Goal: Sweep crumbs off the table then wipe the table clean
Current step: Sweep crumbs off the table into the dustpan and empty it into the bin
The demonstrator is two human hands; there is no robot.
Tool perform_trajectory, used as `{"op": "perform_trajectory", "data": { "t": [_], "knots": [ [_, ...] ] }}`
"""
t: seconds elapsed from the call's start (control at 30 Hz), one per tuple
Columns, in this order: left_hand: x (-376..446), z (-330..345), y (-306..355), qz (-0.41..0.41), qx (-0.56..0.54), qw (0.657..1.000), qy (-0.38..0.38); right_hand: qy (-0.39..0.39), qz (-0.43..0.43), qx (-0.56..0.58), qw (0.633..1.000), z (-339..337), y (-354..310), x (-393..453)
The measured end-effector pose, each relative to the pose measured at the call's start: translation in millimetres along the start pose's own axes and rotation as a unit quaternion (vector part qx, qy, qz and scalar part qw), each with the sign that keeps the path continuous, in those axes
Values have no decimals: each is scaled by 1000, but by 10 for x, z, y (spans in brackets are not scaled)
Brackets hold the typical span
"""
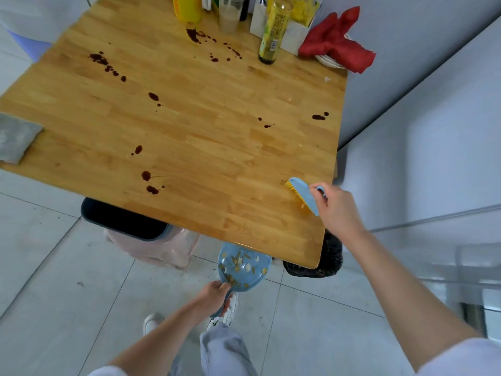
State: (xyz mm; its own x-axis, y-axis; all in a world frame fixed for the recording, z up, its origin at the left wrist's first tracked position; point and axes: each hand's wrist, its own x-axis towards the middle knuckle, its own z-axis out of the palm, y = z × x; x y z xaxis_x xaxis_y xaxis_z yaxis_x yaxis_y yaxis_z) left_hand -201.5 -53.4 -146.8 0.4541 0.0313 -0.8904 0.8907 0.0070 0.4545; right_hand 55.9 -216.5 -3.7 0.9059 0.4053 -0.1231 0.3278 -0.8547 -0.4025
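My right hand (pixel 337 210) grips a small blue brush (pixel 302 192) with yellow bristles, its bristles down on the wooden table (pixel 206 137) near the right front corner. My left hand (pixel 215 295) holds the handle of a blue dustpan (pixel 242 264) just below the table's front edge; several crumbs lie in the pan. Dark brown stains (pixel 146 175) are spattered across the tabletop. A few pale crumbs (pixel 327 79) lie near the right edge. A grey cloth (pixel 15 137) rests on the table's left edge.
Bottles, a cup and a white holder crowd the far edge, with a tall glass bottle (pixel 273 31) and a red cloth (pixel 337 40) on plates. Under the table stand a dark bin (pixel 122 219) on a pink stool and a black-bagged bin (pixel 325 261). Grey wall panels run along the right.
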Motion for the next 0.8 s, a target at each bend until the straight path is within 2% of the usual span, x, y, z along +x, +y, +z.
{"op": "perform_trajectory", "data": {
  "t": [0.13, 0.23, 0.33, 0.47, 0.63, 0.7, 0.8],
  "knots": [
    [-105, 70, 68, -1, -3, 1000, 2, -77, -65, 8, 995, 166, -311, -437],
    [-137, 116, 121, -14, -46, 999, -8, -121, -82, 13, 989, 257, -511, -711],
    [-138, 148, 112, -20, -78, 997, -15, -118, -90, 36, 988, 282, -569, -853],
    [-123, 123, 19, -30, -92, 995, -27, -57, -65, 47, 995, 219, -503, -863],
    [-175, 44, -44, -25, -103, 994, -31, -130, -99, 11, 986, 425, -740, -1047],
    [-255, 23, -96, -23, -107, 994, -30, -122, -107, 38, 986, 491, -822, -1160],
    [-441, -61, -217, -36, -114, 993, -23, -92, -69, 103, 988, 450, -893, -1192]
  ]
}}
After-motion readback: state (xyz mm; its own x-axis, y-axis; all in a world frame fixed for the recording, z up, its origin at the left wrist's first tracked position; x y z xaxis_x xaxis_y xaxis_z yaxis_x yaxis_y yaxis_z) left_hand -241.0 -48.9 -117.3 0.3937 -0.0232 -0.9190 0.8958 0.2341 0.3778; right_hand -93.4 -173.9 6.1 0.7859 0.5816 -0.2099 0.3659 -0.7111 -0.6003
